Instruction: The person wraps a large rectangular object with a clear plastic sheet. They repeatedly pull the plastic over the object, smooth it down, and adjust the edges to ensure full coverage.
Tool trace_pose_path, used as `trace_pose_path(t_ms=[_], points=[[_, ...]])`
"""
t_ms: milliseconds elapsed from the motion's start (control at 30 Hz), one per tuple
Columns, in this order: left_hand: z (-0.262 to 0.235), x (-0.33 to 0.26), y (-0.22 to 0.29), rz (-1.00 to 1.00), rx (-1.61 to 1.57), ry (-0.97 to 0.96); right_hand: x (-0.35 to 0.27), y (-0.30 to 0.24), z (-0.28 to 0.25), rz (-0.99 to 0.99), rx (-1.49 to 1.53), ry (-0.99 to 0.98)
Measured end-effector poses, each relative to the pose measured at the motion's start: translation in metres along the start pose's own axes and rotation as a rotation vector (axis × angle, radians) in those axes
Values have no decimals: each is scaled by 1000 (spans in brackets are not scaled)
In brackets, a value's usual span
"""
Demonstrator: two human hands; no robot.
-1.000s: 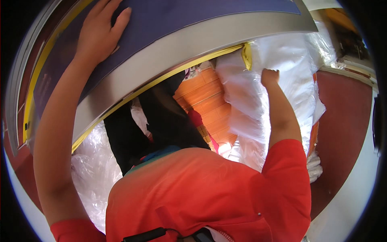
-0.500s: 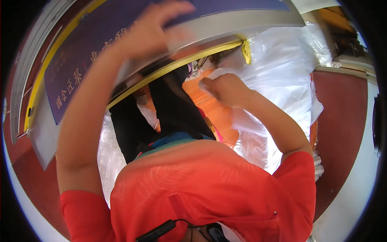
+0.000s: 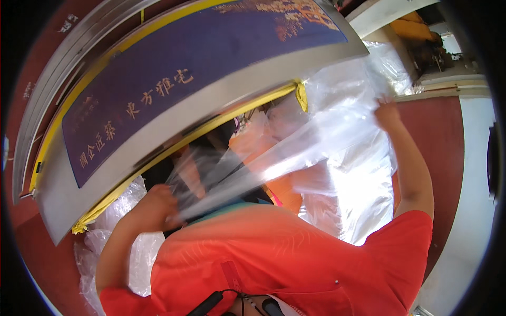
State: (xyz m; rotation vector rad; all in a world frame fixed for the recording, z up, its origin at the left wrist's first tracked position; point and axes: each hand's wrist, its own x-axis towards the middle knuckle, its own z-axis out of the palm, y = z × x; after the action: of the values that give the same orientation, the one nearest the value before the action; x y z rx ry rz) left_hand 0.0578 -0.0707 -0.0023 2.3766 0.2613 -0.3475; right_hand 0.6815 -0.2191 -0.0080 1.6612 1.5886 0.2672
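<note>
A clear plastic sheet or bag (image 3: 279, 164) is stretched slantwise in front of my body, from lower left to upper right. My left hand (image 3: 156, 207) is closed around its near left end, close to my waist. At the far right end, my right hand (image 3: 387, 112) is raised with the arm spread outward and its fingers closed on the plastic. Both hands are slightly smeared by motion. Beyond the stretched plastic lies a metal worktable (image 3: 279, 61) with a dark blue printed mat (image 3: 211, 58) on top and yellow trim (image 3: 211, 126) along its near edge.
More clear plastic (image 3: 358, 184) is heaped to my right, and crumpled plastic (image 3: 110, 237) lies at the lower left. Orange floor tiles (image 3: 287, 192) show below the table. A dark red floor area (image 3: 437, 142) and a pale wall (image 3: 469, 158) are at the right.
My left hand has come down from above the table to near my waist. My right hand has swung outward and up to the right, and the plastic is now stretched between them.
</note>
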Motion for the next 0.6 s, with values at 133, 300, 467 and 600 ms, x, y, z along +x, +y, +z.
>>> trace_pose_path(t_ms=[133, 300, 467, 600], points=[[-28, -57, 21, -180, -137, 138, 20, 94, -46, 757, 328, -177], [-61, -148, -2, -428, -102, 638, 136, 103, -72, 1012, 1426, 974], [-24, -411, -86, -1039, -77, 943, 191, -69, -177, 103, 597, 798], [-30, -333, -91, -442, -815, 1863, 189, -64, -157, 489, 727, 649]])
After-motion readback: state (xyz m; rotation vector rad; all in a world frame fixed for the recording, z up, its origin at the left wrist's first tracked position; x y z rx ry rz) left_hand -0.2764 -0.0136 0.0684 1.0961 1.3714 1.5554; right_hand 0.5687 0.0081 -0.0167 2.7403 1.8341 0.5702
